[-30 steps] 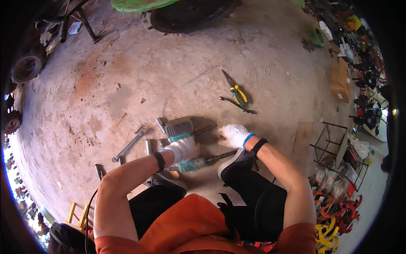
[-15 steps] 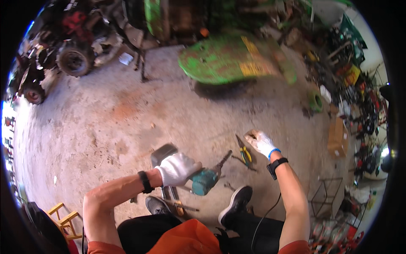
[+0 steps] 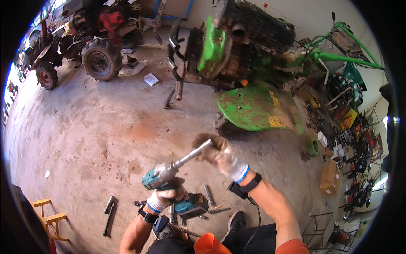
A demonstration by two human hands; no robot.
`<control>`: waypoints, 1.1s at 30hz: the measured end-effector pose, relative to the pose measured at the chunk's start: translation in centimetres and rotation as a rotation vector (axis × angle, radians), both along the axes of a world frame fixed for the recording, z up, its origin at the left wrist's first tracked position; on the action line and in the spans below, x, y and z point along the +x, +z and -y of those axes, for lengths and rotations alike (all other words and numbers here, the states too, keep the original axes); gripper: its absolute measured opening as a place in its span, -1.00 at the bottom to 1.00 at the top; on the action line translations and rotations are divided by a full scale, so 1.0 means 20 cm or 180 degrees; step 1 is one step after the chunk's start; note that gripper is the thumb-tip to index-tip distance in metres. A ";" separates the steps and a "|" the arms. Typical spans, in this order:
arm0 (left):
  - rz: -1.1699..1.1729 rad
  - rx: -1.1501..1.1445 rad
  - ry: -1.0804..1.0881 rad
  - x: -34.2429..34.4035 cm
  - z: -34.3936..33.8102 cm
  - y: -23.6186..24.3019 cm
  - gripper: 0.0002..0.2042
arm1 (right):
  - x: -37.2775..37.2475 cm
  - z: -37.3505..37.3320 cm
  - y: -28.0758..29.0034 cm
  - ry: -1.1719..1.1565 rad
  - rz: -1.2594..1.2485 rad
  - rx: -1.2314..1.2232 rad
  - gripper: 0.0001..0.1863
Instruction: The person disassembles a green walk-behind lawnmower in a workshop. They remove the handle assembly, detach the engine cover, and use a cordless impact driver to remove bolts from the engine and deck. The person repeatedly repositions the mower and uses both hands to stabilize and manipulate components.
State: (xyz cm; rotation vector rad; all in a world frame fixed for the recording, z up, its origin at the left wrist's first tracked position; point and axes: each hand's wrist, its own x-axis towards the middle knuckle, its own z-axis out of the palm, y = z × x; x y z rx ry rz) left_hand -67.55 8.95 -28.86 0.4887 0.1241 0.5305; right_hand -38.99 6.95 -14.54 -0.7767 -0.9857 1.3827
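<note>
My gloved left hand (image 3: 165,197) grips the teal impact wrench (image 3: 156,178) by its handle, tilted up to the right. A long silver socket extension (image 3: 186,157) points from its nose. My gloved right hand (image 3: 220,156) is at the far end of this extension, fingers curled against it. Below, a second teal tool with a dark battery (image 3: 190,205) lies on the floor among loose sockets (image 3: 208,195). A dark wrench-like bar (image 3: 109,219) and a short socket piece (image 3: 110,203) lie left of my left hand.
A green, rusty machine (image 3: 245,108) stands ahead, a red-and-black wheeled machine (image 3: 101,63) at upper left. A yellow frame (image 3: 55,218) is at lower left; a cardboard box (image 3: 330,180), wire racks (image 3: 319,222) and piled parts (image 3: 355,139) line the right.
My view has tilted up toward the machines. The left hand has lifted the impact wrench off the floor and turned it; the right hand has moved from near the pliers onto the extension's end.
</note>
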 end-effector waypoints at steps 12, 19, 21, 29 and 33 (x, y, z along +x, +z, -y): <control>0.1389 -0.0689 -0.0485 -0.01 -0.06 -0.39 -0.61 | -0.46 -0.11 0.01 -0.0204 0.0665 -0.0713 -0.53; 0.0720 -0.1067 -0.0192 0.00 -0.03 -0.25 -0.58 | -0.37 -0.15 -0.17 -0.0715 0.0533 -0.0629 -0.62; 0.0476 -0.1063 -0.0163 0.03 -0.04 -0.17 -0.56 | -0.32 -0.15 -0.19 -0.0902 0.0649 -0.0643 -0.65; -0.0299 -0.0334 0.0324 0.00 -0.23 0.16 -0.46 | -0.03 -0.29 0.08 -0.0855 0.2062 -0.1087 -0.52; -0.0671 0.0224 0.0544 -0.16 -0.54 0.44 -0.42 | 0.21 -0.44 0.53 -0.1980 0.4294 0.0954 -0.34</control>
